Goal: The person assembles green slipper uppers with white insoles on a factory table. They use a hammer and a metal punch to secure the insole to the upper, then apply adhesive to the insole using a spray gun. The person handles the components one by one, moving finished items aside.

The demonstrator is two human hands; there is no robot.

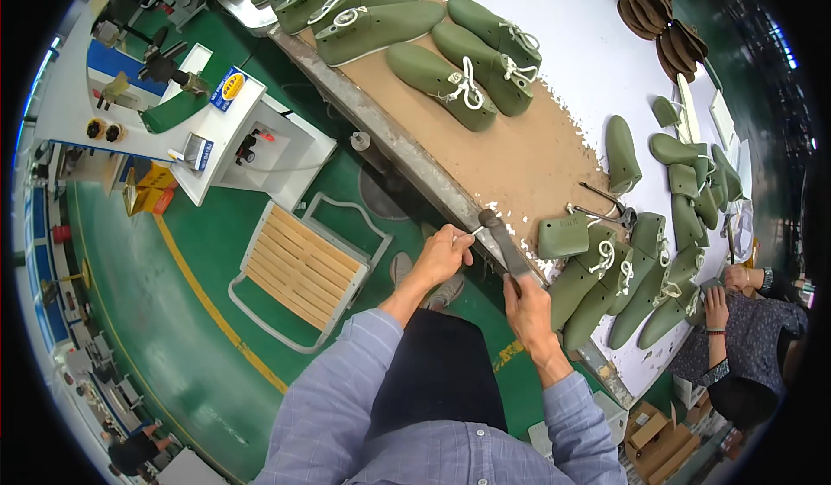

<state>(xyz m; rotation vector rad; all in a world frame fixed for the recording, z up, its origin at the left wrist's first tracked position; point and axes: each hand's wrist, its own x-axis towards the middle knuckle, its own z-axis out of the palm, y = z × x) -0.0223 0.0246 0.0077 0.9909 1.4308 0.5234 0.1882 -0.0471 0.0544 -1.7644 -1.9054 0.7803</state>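
Observation:
At the table's near edge, my right hand [530, 314] grips the handle of a hammer [511, 251], its head up at the table's rim. Left of the hammer, my left hand [443, 256] is closed in a pinch on a thin pale piece, too small to name, whose end points toward the hammer head. A green shoe last block [563, 237] lies just right of the hammer. Beyond it, a pair of pincers [610, 212] rests on the table. Several green shoe lasts [582, 286] with white cord loops lie right of my right hand.
More lasts [381, 31] cover the table's [519, 160] far left, and brown pieces [640, 9] are stacked at the far right. A slatted chair [303, 264] and a white machine [251, 139] stand at left. Another person [744, 338] handles something at right.

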